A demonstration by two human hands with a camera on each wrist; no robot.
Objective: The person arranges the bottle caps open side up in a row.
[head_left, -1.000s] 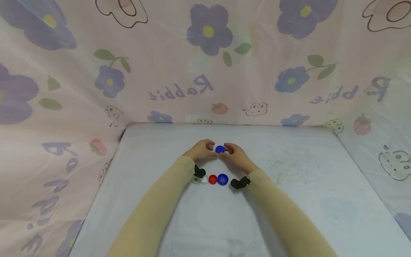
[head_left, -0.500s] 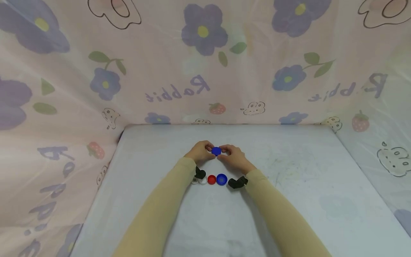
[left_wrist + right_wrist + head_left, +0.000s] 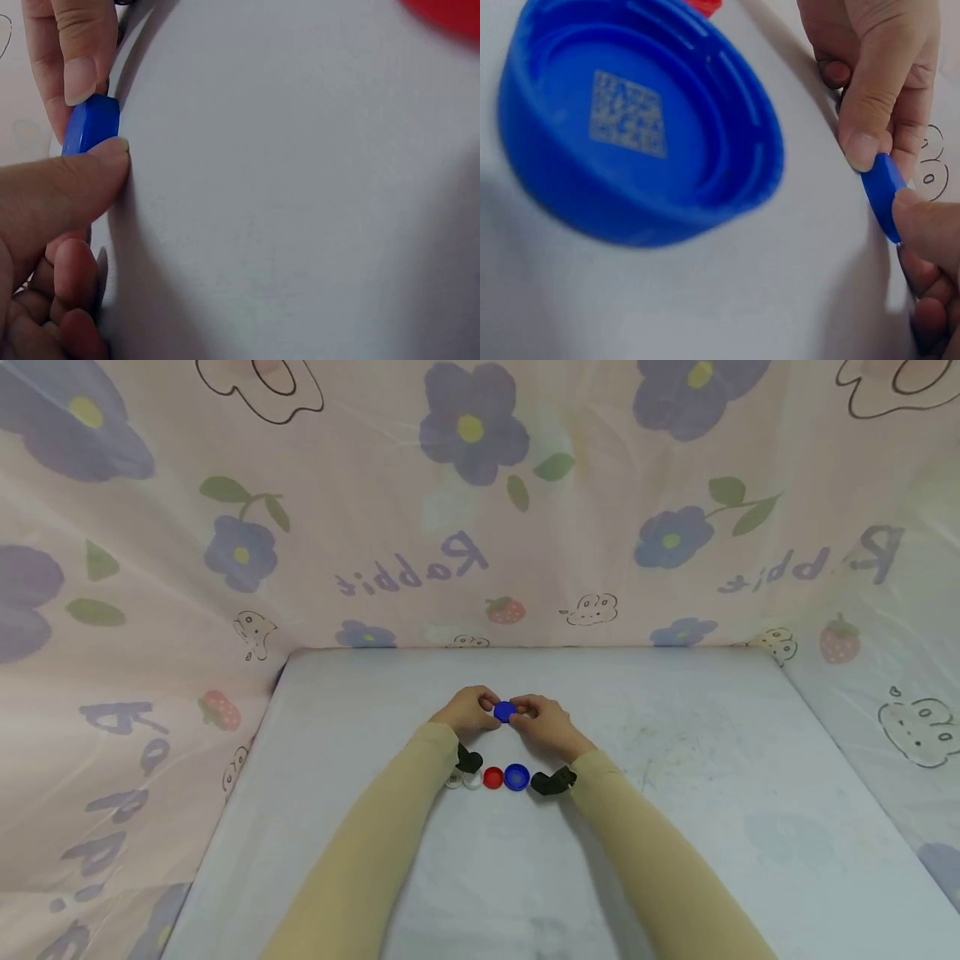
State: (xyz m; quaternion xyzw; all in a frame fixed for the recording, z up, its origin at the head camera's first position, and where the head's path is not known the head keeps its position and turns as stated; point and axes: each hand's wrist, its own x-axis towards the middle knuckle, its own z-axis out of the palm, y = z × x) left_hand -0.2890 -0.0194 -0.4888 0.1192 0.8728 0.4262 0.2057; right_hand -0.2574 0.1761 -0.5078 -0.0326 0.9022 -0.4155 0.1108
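Observation:
Between my two hands, above the far half of the white table, is a small blue bottle cap [image 3: 505,712], held edge-up with its flat face toward the head camera. My left hand [image 3: 465,710] pinches its left edge with thumb and fingers. On the opposite edge, the thumb and fingers of my right hand [image 3: 549,725] pinch it too. The left wrist view has this cap [image 3: 97,124] at its left side, a thumb tip over its near edge. Seen from the right wrist, the cap [image 3: 883,195] is a thin blue slab between both thumbs.
Nearer me, a row of caps lies on the table: a larger upturned blue cap [image 3: 517,777] with a square code inside, a red cap [image 3: 492,777], a white cap [image 3: 472,779] and a pale one [image 3: 453,779] partly behind my left wrist. Flower-printed cloth [image 3: 405,527] walls the back and sides.
One second ago the cap was by my right fingers, with the left fingers partly apart from it. The left fingers have since closed on its edge, and the cap has shifted slightly left.

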